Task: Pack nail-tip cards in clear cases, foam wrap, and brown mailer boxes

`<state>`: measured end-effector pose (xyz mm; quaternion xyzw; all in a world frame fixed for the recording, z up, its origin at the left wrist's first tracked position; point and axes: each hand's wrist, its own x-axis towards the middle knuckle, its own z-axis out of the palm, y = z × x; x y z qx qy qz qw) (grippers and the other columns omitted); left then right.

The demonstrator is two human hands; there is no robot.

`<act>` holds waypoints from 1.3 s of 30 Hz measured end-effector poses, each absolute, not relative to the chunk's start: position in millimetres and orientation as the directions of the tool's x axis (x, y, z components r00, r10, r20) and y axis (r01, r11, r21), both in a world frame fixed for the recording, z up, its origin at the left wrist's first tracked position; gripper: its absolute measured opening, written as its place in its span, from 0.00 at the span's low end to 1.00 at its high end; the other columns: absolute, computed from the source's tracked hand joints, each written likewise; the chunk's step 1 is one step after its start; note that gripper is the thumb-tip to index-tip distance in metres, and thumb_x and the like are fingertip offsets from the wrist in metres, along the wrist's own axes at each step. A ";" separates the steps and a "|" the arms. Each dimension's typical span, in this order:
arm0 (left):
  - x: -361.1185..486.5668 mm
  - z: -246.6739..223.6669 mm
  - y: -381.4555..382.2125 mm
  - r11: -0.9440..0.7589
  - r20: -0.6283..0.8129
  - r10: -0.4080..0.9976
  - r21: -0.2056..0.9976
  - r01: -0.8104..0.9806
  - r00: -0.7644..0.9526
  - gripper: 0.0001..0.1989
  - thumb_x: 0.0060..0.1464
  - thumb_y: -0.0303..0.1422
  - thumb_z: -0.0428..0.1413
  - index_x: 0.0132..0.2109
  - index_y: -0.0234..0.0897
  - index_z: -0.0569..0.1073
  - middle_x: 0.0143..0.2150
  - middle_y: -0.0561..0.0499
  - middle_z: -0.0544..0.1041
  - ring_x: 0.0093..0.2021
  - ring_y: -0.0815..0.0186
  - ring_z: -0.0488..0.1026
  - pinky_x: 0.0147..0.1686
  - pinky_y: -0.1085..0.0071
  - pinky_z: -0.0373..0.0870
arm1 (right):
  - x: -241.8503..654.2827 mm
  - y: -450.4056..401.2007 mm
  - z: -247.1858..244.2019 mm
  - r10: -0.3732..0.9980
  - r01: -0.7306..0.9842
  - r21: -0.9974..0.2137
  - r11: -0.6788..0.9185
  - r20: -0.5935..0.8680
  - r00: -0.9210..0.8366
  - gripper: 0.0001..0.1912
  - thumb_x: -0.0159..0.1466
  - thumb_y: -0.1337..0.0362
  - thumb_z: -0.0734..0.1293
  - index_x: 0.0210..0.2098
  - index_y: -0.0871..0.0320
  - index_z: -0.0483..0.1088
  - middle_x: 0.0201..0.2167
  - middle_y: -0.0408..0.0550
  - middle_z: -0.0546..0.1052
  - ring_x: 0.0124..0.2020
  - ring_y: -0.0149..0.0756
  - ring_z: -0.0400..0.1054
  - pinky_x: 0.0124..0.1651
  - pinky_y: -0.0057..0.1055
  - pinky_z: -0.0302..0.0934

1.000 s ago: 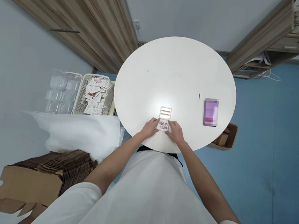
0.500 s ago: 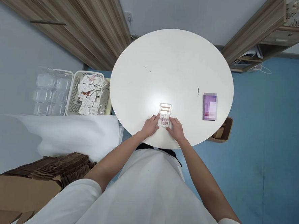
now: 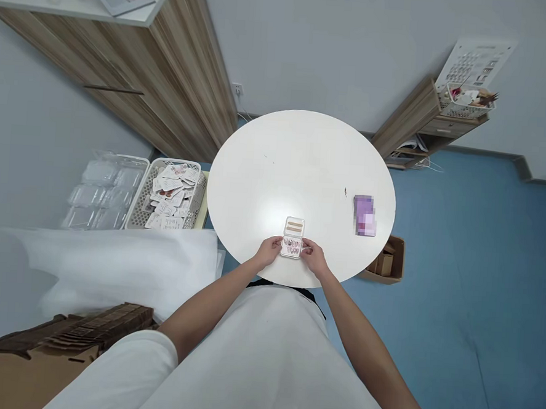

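Observation:
A small clear plastic case [image 3: 293, 236] lies open near the front edge of the white table, hinged lid tipped back away from me. Two tan strips [image 3: 294, 224] sit in the lid. In the base are rows of small pinkish pieces [image 3: 291, 247] that look like false nails. My left hand [image 3: 269, 251] is closed on the base's left side, fingertips at its edge. On the right side, my right hand [image 3: 314, 257] grips the base between thumb and fingers. The fingertips are small and partly hidden.
A blurred purple item [image 3: 365, 216] lies on the right of the oval table [image 3: 304, 145]. Left of the table stand a basket of cards [image 3: 135, 216] and stacked clear boxes [image 3: 88, 196]. A cardboard box [image 3: 398, 261] is on the floor at right; folded cardboard [image 3: 103, 330] is at lower left.
My view has tilted up, so the table and case appear lower. My hands sit slightly farther back along the case's sides, showing more of its base. The lid stays open.

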<state>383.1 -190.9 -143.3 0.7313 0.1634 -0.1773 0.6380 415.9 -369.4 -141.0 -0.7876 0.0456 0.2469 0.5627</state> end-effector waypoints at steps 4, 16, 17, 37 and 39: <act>371.4 -137.5 -180.2 -0.009 -0.493 0.055 0.869 0.494 0.868 0.15 0.49 0.25 0.50 0.46 0.36 0.67 0.40 0.47 0.73 0.37 0.68 0.71 0.38 0.69 0.69 | 402.8 -359.0 -123.9 0.215 -0.384 -0.889 -0.250 -0.438 0.873 0.26 0.47 0.69 0.64 0.47 0.57 0.64 0.40 0.47 0.69 0.29 0.27 0.64 0.39 0.33 0.64; 347.9 -114.9 -149.5 0.276 -0.488 -0.034 0.834 0.477 0.872 0.18 0.45 0.33 0.58 0.46 0.37 0.68 0.38 0.47 0.74 0.36 0.68 0.72 0.38 0.67 0.68 | 387.8 -339.6 -97.9 0.231 -0.493 -0.870 0.012 -0.477 0.848 0.20 0.50 0.56 0.67 0.42 0.53 0.68 0.39 0.46 0.72 0.37 0.33 0.66 0.40 0.32 0.61; 347.4 -113.6 -148.9 0.289 -0.484 -0.040 0.832 0.474 0.874 0.19 0.44 0.33 0.59 0.45 0.36 0.68 0.37 0.47 0.74 0.36 0.68 0.72 0.38 0.67 0.68 | 389.6 -337.8 -95.8 0.252 -0.528 -0.848 0.051 -0.501 0.828 0.20 0.50 0.54 0.67 0.42 0.52 0.68 0.39 0.46 0.73 0.37 0.33 0.67 0.40 0.32 0.61; 355.3 -96.3 -155.5 0.481 -0.556 -0.140 0.685 0.547 0.819 0.20 0.42 0.32 0.62 0.44 0.36 0.69 0.35 0.48 0.74 0.36 0.69 0.72 0.40 0.67 0.68 | 402.8 -341.4 -75.6 0.369 -0.598 -0.752 0.277 -0.491 0.789 0.13 0.50 0.64 0.65 0.36 0.53 0.71 0.43 0.45 0.73 0.41 0.38 0.68 0.40 0.37 0.65; 354.8 -97.0 -156.8 0.490 -0.556 -0.140 0.680 0.546 0.819 0.19 0.42 0.32 0.61 0.44 0.36 0.69 0.36 0.48 0.74 0.36 0.69 0.72 0.41 0.66 0.67 | 397.0 -343.6 -73.9 0.362 -0.606 -0.736 0.302 -0.500 0.787 0.13 0.52 0.61 0.64 0.38 0.53 0.70 0.46 0.46 0.71 0.42 0.39 0.68 0.42 0.38 0.65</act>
